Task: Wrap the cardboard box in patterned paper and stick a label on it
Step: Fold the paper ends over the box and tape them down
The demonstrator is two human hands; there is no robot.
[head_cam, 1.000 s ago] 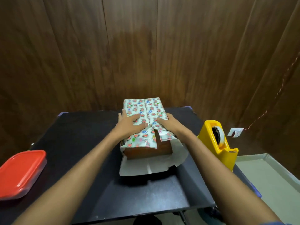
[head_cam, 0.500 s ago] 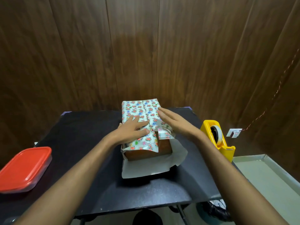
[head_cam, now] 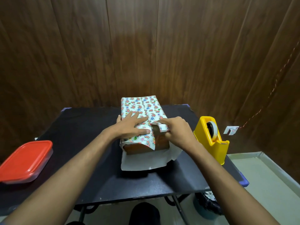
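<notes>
Both hands (head_cam: 129,127) on half-wrapped box (head_cam: 146,145)

Small dark print on patterned paper (head_cam: 142,140), near front edge of flap lying over cardboard box (head_cam: 159,144): line of tiny letters, too small and blurred to read. No other text, brand, number or sign legible anywhere: none on yellow tape dispenser (head_cam: 211,138), none on red-lidded container (head_cam: 24,161), none on white wall socket (head_cam: 230,130).
</notes>
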